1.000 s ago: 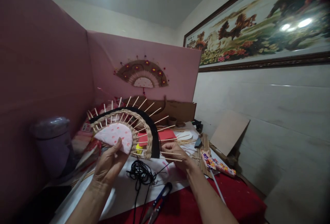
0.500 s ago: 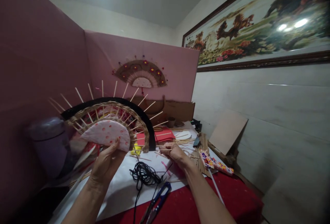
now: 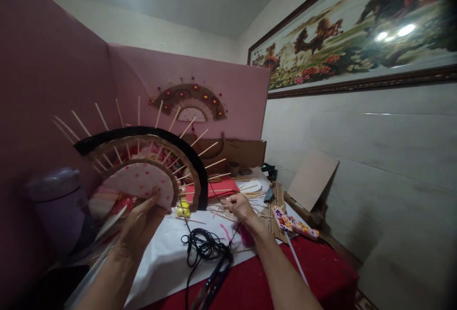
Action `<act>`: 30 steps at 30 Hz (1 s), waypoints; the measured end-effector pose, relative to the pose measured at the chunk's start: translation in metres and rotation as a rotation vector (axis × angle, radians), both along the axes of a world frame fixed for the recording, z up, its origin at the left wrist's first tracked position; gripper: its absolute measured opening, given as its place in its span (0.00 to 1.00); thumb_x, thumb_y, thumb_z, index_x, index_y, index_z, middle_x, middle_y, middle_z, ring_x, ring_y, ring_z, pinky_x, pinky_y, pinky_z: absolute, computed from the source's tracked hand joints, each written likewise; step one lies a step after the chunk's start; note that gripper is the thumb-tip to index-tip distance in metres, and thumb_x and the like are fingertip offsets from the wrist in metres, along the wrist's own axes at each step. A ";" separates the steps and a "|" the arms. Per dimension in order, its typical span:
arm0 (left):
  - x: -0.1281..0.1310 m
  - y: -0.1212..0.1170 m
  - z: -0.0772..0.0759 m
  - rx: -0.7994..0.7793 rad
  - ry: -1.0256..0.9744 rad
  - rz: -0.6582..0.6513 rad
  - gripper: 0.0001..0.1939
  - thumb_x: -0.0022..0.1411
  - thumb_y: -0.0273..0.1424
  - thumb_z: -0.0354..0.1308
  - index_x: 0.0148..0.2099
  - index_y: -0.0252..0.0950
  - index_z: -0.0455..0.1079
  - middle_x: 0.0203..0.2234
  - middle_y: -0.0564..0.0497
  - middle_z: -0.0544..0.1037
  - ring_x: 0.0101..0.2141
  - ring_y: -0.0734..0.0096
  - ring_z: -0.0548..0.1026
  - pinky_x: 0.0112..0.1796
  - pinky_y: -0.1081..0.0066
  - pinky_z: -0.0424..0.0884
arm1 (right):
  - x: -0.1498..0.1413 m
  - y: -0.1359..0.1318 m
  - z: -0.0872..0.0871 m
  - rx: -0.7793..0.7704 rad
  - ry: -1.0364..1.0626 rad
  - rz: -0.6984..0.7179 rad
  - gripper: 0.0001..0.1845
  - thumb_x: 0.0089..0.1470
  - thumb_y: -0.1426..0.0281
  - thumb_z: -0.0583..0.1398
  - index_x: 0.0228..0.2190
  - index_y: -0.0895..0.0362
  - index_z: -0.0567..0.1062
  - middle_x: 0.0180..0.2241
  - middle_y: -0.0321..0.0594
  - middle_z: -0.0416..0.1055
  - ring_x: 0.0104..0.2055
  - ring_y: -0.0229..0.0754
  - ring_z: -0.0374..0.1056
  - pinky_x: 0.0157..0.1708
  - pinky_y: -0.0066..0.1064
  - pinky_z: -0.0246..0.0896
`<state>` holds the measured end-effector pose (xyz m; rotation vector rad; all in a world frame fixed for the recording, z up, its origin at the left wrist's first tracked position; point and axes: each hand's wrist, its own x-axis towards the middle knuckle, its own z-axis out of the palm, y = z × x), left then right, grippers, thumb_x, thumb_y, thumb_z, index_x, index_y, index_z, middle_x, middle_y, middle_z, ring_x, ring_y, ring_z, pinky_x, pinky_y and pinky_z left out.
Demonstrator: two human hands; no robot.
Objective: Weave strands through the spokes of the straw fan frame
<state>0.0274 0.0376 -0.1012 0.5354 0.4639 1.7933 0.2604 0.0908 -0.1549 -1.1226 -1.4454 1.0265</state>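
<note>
Left hand (image 3: 144,217) grips a half-round fan frame (image 3: 203,176) of thin wooden sticks, woven cord and black band above the cluttered worktop (image 3: 285,272); right hand (image 3: 240,207) pinches black cord (image 3: 205,245).

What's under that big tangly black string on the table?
White paper lies under the black string; you can see the white paper around it. Whatever the thickest loops cover can't be seen.
</note>
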 end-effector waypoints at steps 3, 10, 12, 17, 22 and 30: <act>-0.001 0.004 0.008 0.051 0.074 0.034 0.18 0.54 0.17 0.54 0.46 0.37 0.70 0.37 0.47 0.78 0.39 0.67 0.76 0.38 0.72 0.74 | 0.000 0.005 -0.001 0.051 -0.015 -0.035 0.20 0.35 0.58 0.62 0.09 0.56 0.60 0.12 0.30 0.53 0.16 0.31 0.46 0.19 0.27 0.40; 0.002 0.013 0.025 0.174 0.167 0.105 0.16 0.52 0.18 0.58 0.43 0.36 0.71 0.37 0.48 0.78 0.40 0.68 0.75 0.39 0.73 0.74 | 0.000 0.007 0.001 0.180 -0.056 -0.185 0.18 0.41 0.56 0.59 0.14 0.58 0.67 0.14 0.32 0.59 0.20 0.33 0.52 0.22 0.27 0.49; 0.004 0.015 0.030 0.179 0.168 0.109 0.17 0.50 0.18 0.59 0.43 0.37 0.71 0.37 0.49 0.78 0.39 0.69 0.75 0.39 0.73 0.74 | 0.000 0.006 0.003 0.203 -0.062 -0.199 0.18 0.42 0.57 0.58 0.14 0.58 0.67 0.15 0.32 0.60 0.20 0.34 0.53 0.22 0.27 0.49; 0.012 0.021 0.040 0.238 0.131 0.094 0.18 0.50 0.18 0.59 0.43 0.38 0.70 0.36 0.50 0.78 0.40 0.68 0.75 0.42 0.69 0.73 | -0.005 0.003 0.004 0.249 -0.033 -0.162 0.17 0.44 0.59 0.58 0.15 0.58 0.66 0.15 0.30 0.56 0.20 0.33 0.51 0.22 0.26 0.47; 0.022 0.032 0.039 0.242 0.017 0.103 0.20 0.51 0.14 0.55 0.44 0.39 0.70 0.37 0.50 0.78 0.41 0.68 0.75 0.44 0.68 0.71 | -0.013 -0.002 0.004 0.298 -0.001 -0.081 0.16 0.45 0.62 0.59 0.15 0.58 0.65 0.15 0.29 0.54 0.20 0.32 0.49 0.21 0.25 0.44; 0.026 0.053 0.039 0.107 -0.106 0.068 0.18 0.57 0.16 0.50 0.45 0.36 0.70 0.36 0.47 0.79 0.38 0.70 0.76 0.42 0.69 0.72 | -0.015 -0.008 0.009 0.297 0.117 -0.013 0.10 0.46 0.66 0.59 0.20 0.59 0.69 0.18 0.31 0.58 0.21 0.32 0.51 0.22 0.25 0.46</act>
